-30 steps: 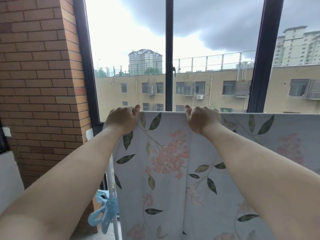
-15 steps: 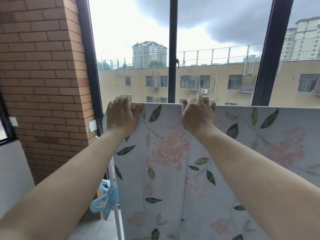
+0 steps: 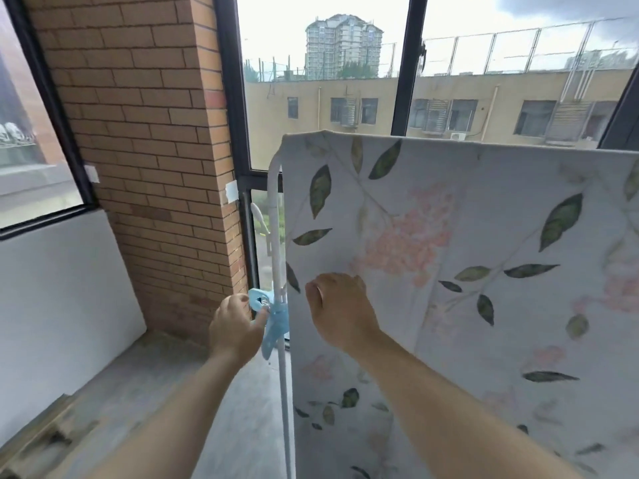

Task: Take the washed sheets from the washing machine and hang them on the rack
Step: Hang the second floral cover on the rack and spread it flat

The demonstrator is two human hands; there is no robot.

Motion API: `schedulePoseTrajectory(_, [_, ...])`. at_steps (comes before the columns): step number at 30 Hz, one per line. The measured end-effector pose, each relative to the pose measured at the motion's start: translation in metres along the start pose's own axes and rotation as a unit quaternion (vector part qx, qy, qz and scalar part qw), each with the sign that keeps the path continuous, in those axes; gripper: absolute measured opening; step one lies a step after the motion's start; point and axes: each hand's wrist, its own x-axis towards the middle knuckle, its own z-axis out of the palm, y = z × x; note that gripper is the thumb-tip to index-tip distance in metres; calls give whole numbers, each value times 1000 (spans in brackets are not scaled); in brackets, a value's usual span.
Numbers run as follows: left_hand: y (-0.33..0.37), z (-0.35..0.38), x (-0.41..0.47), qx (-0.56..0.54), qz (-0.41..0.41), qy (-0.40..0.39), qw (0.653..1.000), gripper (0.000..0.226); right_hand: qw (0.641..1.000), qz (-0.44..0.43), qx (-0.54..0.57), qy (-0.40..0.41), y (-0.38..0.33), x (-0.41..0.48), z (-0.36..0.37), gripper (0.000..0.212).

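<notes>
Rack carrying the sheet

The white rack (image 3: 275,216) is standing by the window, the floral sheet (image 3: 484,271) hanging over its top bar, a blue clip (image 3: 273,323) sitting on its upright.

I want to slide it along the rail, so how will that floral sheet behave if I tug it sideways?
The floral sheet drapes flat over the rack, so it is probably floppy and would bunch rather than slide whole. Freshly washed, it may drag heavily. The blue clip hangs on the pole, not pinning it.

A brick pillar (image 3: 145,140) stands between two dark-framed windows, with a white wall (image 3: 65,288) below the left one and a grey concrete floor (image 3: 145,385) beneath. A blue plastic clip (image 3: 273,326) hangs near the pillar. Through the glass, a long tan building (image 3: 380,108) faces in, with a tall tower block (image 3: 344,46) behind it under cloudy sky.
</notes>
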Motion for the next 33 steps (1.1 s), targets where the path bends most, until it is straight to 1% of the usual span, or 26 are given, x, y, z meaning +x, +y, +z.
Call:
schedulePoseTrajectory(1, [-12, 3, 0, 22, -5, -45, 999, 59, 999, 21, 10, -44, -4, -4, 11, 40])
schedulePoseTrajectory(3, [-27, 7, 7, 49, -6, -121, 991, 83, 994, 47, 26, -91, -7, -12, 20, 44])
schedulePoseTrajectory(5, [-38, 7, 18, 38, -19, -188, 981, 97, 990, 56, 22, -126, -12, -16, 30, 45])
schedulePoseTrajectory(6, [-43, 7, 24, 28, -26, -209, 977, 102, 988, 56, 19, -144, -14, -17, 36, 44])
schedulePoseTrajectory(8, [-48, 7, 31, 26, -36, -226, 973, 113, 983, 75, 36, -164, -15, -18, 43, 41])
schedulePoseTrajectory(11, [-53, 13, 29, 40, -42, -245, 968, 124, 980, 94, 63, -165, -16, -20, 53, 35])
schedulePoseTrajectory(13, [-55, 21, 20, 45, -41, -242, 968, 120, 979, 98, 56, -168, -13, -22, 64, 34])
schedulePoseTrajectory(16, [-53, 35, 4, 42, -57, -197, 978, 111, 973, 130, 49, -183, -5, -24, 79, 45])
schedulePoseTrajectory(18, [-53, 41, -4, 2, -90, -172, 981, 91, 970, 141, 48, -192, -4, -24, 83, 46])
schedulePoseTrajectory(20, [-54, 42, -8, -14, -99, -155, 983, 75, 970, 140, 48, -192, -3, -23, 85, 48])
schedulePoseTrajectory(22, [-55, 40, -10, 4, -68, -143, 987, 64, 971, 140, 52, -187, -3, -20, 87, 48])
schedulePoseTrajectory(24, [-56, 36, -10, 34, -17, -127, 991, 54, 972, 137, 56, -185, -3, -18, 87, 49])
schedulePoseTrajectory(27, [-57, 33, -11, 66, 40, -94, 993, 49, 971, 135, 67, -185, -5, -15, 87, 50])
schedulePoseTrajectory(30, [-59, 36, -21, 70, 57, -71, 993, 47, 972, 129, 63, -184, -7, -16, 87, 50])
schedulePoseTrajectory(33, [-54, 35, -31, 52, 47, -46, 996, 42, 975, 121, 61, -178, -6, -19, 87, 52])
